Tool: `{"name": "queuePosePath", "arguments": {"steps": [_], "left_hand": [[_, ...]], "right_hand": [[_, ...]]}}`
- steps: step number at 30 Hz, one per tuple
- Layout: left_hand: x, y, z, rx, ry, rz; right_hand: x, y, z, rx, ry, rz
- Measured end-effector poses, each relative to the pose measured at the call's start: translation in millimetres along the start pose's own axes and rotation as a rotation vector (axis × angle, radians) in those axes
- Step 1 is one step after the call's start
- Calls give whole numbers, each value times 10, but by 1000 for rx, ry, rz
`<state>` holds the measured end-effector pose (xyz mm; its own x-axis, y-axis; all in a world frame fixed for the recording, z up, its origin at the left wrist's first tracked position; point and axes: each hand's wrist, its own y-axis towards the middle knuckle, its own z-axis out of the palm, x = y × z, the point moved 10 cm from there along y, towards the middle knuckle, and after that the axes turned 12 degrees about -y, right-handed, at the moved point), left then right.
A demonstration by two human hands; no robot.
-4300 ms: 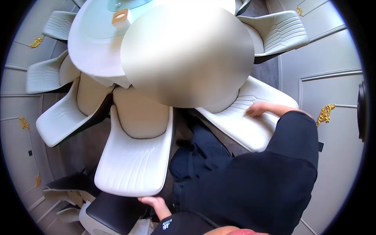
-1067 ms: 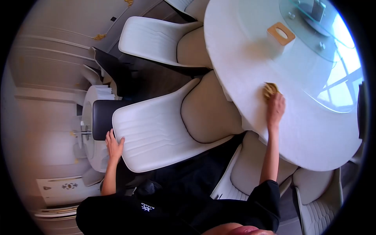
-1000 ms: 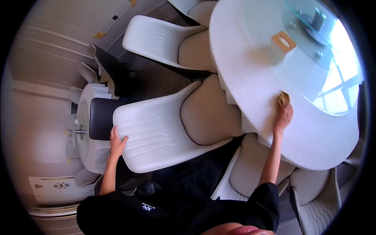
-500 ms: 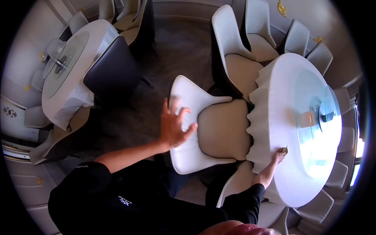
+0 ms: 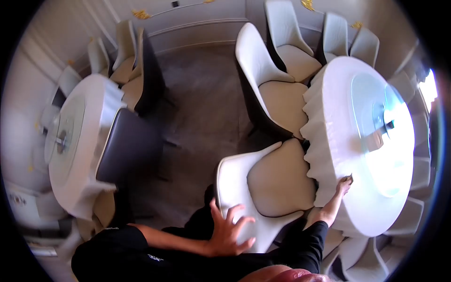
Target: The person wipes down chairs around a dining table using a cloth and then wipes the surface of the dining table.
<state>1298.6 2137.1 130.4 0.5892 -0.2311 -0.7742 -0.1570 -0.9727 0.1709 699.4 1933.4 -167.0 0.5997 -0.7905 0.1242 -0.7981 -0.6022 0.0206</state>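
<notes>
My left hand (image 5: pixel 230 233) is open with its fingers spread over the back of a white chair (image 5: pixel 279 181). I cannot tell whether the fingertips touch the backrest. The chair's seat faces a round table with a white tablecloth (image 5: pixel 336 136), whose ruffled edge hangs beside the seat. Over on the tablecloth, near the rim, my right hand (image 5: pixel 344 187) is closed on a small dark brownish thing (image 5: pixel 349 178), too small to name. A round glass turntable (image 5: pixel 361 110) lies on that table, partly washed out by glare.
More white chairs (image 5: pixel 282 101) stand around this table. At left is a second cloth-covered round table (image 5: pixel 91 141) with a dark-backed chair (image 5: pixel 129 145) beside it. Dark grey floor (image 5: pixel 202 94) runs between the tables. A panelled wall (image 5: pixel 197 21) curves behind, and a bright window (image 5: pixel 428 89) lies at right.
The view has swung, so the chair and left table sit lower in it. My left hand has moved down and right, along the chair back. My right hand stays on the tablecloth near the rim.
</notes>
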Motion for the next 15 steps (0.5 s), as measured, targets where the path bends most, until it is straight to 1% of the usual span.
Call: {"name": "queuePosePath", "arguments": {"steps": [1,2,3,4,5,6,7,8,9,10,11,12,13,14,15], "left_hand": [[32,59,-79,116,-62,-5],[97,120,-191,251,-119,-24],[222,205,-298,414,-186,-71],[318,315,-402,581,-254,-127],[514,456,-447,731,-311,-218],[639,643,-512,779,-425,-220],[864,745,-529,871,-580,-483],[1132,963,-605,858,-669,-666],[1294,1393,-755,748,-644,-661],[1400,1842,-954,584,-529,-477],[1463,2265,-1205,435,-295,-281],[1496,2585,-1444,292,-160,-278],[1551,2856,-1647,198,-101,-229],[1701,3080,-1829,97,-133,-201],[1737,3307,-1961,36,-105,-114]], "right_hand": [[80,36,-34,-86,134,-78],[195,42,-146,-184,175,-100],[137,396,259,-263,241,-296],[334,305,185,-355,183,-345],[635,64,-47,-128,200,-264],[807,231,29,-327,96,-376],[821,246,67,-198,143,-118],[896,338,256,-106,80,-28],[1173,176,28,-73,26,-1],[1325,130,-2,-113,-23,2],[1450,109,21,-123,-23,2],[1575,87,20,-158,-29,-30],[1720,-27,-125,-179,68,-60],[1777,-29,-60,-213,-7,-72],[1826,-110,-75,-293,-10,-61]]}}
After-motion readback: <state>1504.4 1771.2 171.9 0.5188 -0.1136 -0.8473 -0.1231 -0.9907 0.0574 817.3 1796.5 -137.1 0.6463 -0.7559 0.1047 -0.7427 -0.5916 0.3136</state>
